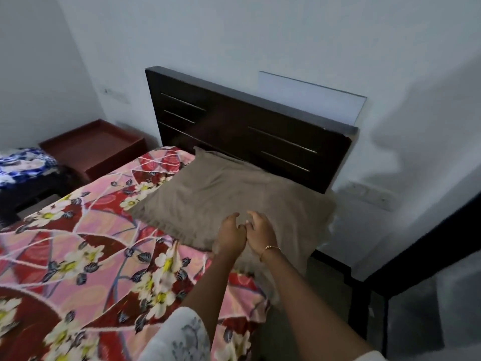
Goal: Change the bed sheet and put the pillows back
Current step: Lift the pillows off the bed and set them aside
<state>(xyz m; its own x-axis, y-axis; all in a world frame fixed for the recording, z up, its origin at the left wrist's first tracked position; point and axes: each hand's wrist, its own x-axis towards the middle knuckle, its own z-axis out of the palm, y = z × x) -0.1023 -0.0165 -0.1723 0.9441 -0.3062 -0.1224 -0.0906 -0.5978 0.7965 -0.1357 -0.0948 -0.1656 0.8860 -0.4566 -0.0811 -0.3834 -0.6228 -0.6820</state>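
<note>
Grip: both hands loose, fingers slightly curled, grasping nothing.
Left hand: over the near edge of the pillow, touching the right hand.
Right wrist: thin bangle.
Pillow: tan, flat at the bed's head, against the dark headboard.
Sheet: red and pink floral, spread over the mattress, under the pillow.
Left of bed: red-brown nightstand beside the headboard.

Pillow: matt taupe cloth, soft, creased. Bed sheet: printed cloth, pink-red floral, slight fuzzy nap. Headboard: dark wood, glossy, with thin metallic inlay strips. Bedside table: reddish-brown wood, smooth, semi-gloss. Bangle: thin, shiny, gold-coloured metal. Wall: matt paint.
</note>
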